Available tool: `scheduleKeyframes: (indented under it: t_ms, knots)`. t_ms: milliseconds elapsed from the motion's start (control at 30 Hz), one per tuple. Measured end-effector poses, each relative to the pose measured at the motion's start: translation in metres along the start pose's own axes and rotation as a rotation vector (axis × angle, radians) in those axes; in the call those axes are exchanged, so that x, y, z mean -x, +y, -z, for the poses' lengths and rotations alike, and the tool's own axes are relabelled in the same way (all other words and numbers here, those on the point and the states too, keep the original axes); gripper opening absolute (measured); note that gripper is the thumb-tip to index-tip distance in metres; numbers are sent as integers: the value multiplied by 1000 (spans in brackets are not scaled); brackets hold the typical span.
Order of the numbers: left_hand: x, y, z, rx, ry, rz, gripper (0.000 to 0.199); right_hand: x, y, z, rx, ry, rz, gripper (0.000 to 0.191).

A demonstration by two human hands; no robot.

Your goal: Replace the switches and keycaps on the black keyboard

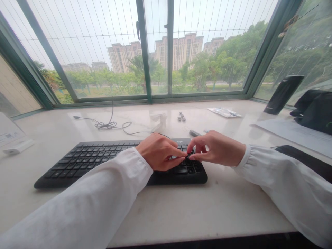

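A black keyboard [103,157] lies on the pale counter. Over its right-hand number pad my two hands meet. My left hand [162,152] is closed in a pinch, thumb and forefinger tips together at the pad. Facing it from the right, my right hand [214,148] is also closed, its fingertips drawn together on the same spot. Whatever small thing lies between the fingertips is too hidden to name. Some key places near the pad's lower right corner look like bare sockets. Several loose keycaps [181,117] sit on the counter beyond the keyboard.
A coiled cable [105,124] runs behind the keyboard. Past my right hand lie a dark-handled tool [194,133] and a small plastic packet [224,112]. At the right are a black upright case [284,94], paper sheets [298,133] and a dark flat object [303,157]. Windows [103,52] close off the back.
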State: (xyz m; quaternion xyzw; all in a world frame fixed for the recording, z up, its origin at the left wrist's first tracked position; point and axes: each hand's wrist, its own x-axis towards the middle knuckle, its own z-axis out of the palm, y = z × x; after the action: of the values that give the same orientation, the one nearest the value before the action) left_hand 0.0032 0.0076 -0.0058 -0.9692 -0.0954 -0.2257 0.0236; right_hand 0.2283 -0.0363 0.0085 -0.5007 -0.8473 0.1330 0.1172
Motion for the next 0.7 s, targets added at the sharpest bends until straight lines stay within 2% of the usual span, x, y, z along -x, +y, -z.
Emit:
scheduleKeyframes:
  t_ms: [233, 700]
  knots:
    - [0, -1, -1, -26, 2, 16, 24, -1, 1, -2, -36, -13, -49, 25]
    - [-1, 0, 0, 3, -20, 30, 25, 0, 2, -2, 11, 27, 15, 23]
